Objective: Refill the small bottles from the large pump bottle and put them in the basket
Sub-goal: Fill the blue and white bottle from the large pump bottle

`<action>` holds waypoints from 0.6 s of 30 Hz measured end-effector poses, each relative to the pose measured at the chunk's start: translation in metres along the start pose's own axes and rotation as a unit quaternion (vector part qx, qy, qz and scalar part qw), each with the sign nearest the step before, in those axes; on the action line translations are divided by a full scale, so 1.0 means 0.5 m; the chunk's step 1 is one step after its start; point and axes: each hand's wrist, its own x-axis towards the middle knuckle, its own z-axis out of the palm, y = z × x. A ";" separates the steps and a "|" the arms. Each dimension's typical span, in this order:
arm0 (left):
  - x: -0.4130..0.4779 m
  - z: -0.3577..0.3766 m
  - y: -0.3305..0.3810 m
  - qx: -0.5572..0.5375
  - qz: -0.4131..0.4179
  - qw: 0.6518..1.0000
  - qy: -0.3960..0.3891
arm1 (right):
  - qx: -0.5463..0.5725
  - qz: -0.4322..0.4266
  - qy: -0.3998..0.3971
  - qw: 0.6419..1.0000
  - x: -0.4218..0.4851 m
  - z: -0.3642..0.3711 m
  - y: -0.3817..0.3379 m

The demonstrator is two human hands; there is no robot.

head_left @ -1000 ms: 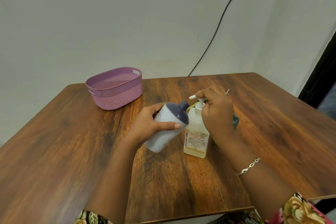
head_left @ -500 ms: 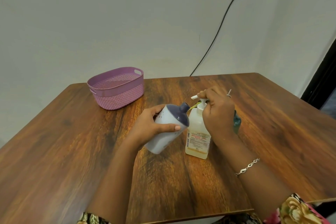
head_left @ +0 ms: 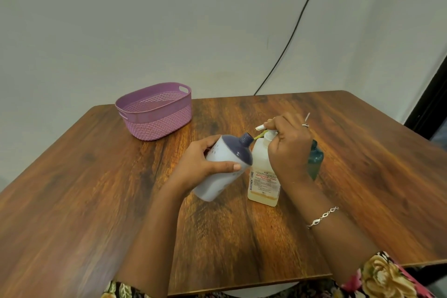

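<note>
Now mid-refill: the left hand [head_left: 200, 164] grasps the tilted small bottle [head_left: 215, 187], its neck just beside the nozzle; the right hand [head_left: 289, 150] curls round the pump bottle [head_left: 262, 176] head. Next, I judge, firm presses with the neck under the spout; the basket [head_left: 154, 118] stands far left

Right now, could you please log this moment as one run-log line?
step: refill | left hand: holds white bottle tilted, neck at spout | right hand: grips pump bottle head | basket: no bottle seen inside

Basket [head_left: 154, 113] far left on table [head_left: 72, 201] — pump bottle [head_left: 263, 176] centre, small bottle [head_left: 222, 169] beside it.
</note>
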 end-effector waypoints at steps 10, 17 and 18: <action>0.015 0.005 0.023 0.023 0.008 1.000 -0.002 | 0.025 -0.003 -0.033 0.999 0.030 -0.018 -0.001; 0.018 0.004 0.010 0.019 0.000 1.000 0.012 | 0.004 -0.021 -0.006 1.000 0.012 -0.010 -0.006; 0.019 0.004 0.007 0.018 -0.002 1.000 0.014 | 0.000 -0.020 -0.006 1.000 0.010 -0.007 -0.004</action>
